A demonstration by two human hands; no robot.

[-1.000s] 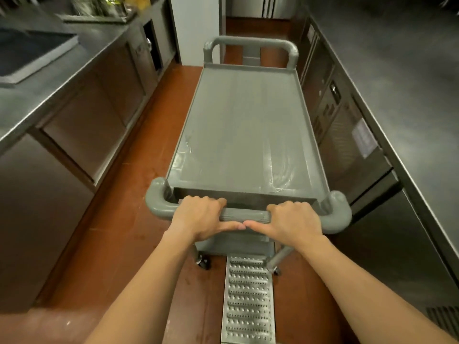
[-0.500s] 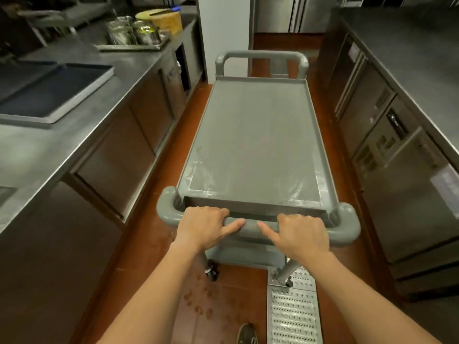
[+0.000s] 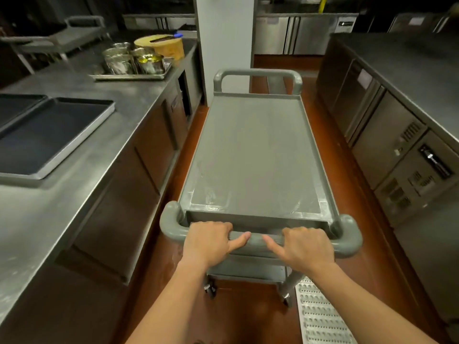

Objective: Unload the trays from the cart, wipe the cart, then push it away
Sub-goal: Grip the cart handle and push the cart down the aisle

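Observation:
A grey plastic cart (image 3: 255, 155) stands lengthwise in the aisle ahead of me, its top shelf bare with faint wet streaks near the close end. My left hand (image 3: 207, 243) grips the near handle bar (image 3: 255, 240) left of centre, fingers curled over it and thumb along the bar. My right hand (image 3: 306, 248) grips the same bar right of centre. Two dark trays (image 3: 47, 135) lie on the steel counter (image 3: 104, 155) to my left.
Steel counters and cabinets (image 3: 397, 135) line both sides of the narrow red-floored aisle. A white pillar (image 3: 223, 40) stands beyond the cart's far handle. Metal canisters on a tray (image 3: 131, 62) sit far left. A floor drain grate (image 3: 320, 316) runs by my right.
The cart has rolled forward along the aisle with both hands on its handle. The pillar and far counters have come into view, and the drain grate now lies to the right.

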